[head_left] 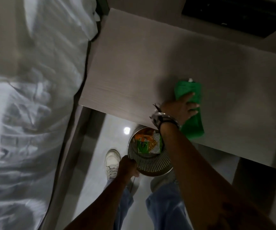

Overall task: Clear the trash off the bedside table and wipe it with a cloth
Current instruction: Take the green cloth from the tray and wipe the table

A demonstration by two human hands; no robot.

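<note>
Bed [26, 97]: white rumpled linen, along the left edge of the bedside table [142, 60].
Table top: pale wood grain; no wrappers or other litter visible on it, only the cloth.
Left hand [128, 166]: fingers curled around the rim of the bin, held below the table's front edge, above the floor.
Bin [150, 156]: perforated metal, tilted with its mouth toward the table; sits just under the front edge without clearly touching it.
Trash [148, 143]: green, orange and white wrappers inside the bin, off the table.
Right hand [182, 108]: palm down, fingers spread flat, pressing on the cloth; a watch and bands on the wrist.
Cloth [191, 110]: green, folded, lying on the table near the front edge, right of centre, its lower end at the edge.
Step in hand (judgement): clearing looks done; wiping is under way, frame is motion-blurred.
Progress (judgement): late in the task; the far and left parts of the top may not yet be covered.
Next move (judgement): sweep the cloth with even pressure toward the left and back edges, keeping the bin under the front edge to catch crumbs.
</note>
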